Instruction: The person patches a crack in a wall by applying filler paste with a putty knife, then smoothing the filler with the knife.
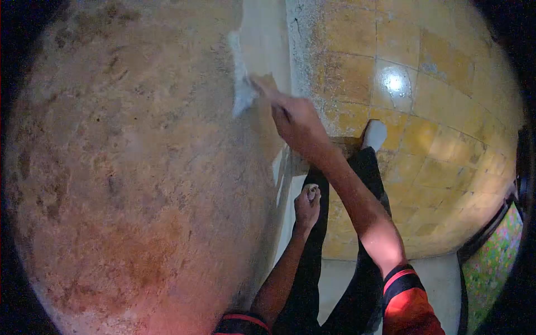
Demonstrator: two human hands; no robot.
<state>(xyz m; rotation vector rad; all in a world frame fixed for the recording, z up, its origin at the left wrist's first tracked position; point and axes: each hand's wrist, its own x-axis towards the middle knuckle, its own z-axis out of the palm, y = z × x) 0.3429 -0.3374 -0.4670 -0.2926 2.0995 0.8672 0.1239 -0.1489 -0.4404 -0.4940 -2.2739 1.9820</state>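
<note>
My right hand (298, 123) reaches forward to the lower wall, its fingers closed around a small hand tool (257, 85). Motion blur hides the tool's exact kind. At its tip is a ragged white patch (243, 92) on the brown, stained wall (139, 139). Closer to my body, beside my leg, my left hand (307, 207) is closed on a small pale object (312, 191) with a rounded end. Most of that object is hidden in the fist.
A pale band (268, 33) runs along the wall's foot. Worn yellow floor tiles (441, 106) lie to the right, with white specks near the wall. My foot (375, 134) rests on the tiles. A flowered cloth or mat (494, 268) is at the lower right.
</note>
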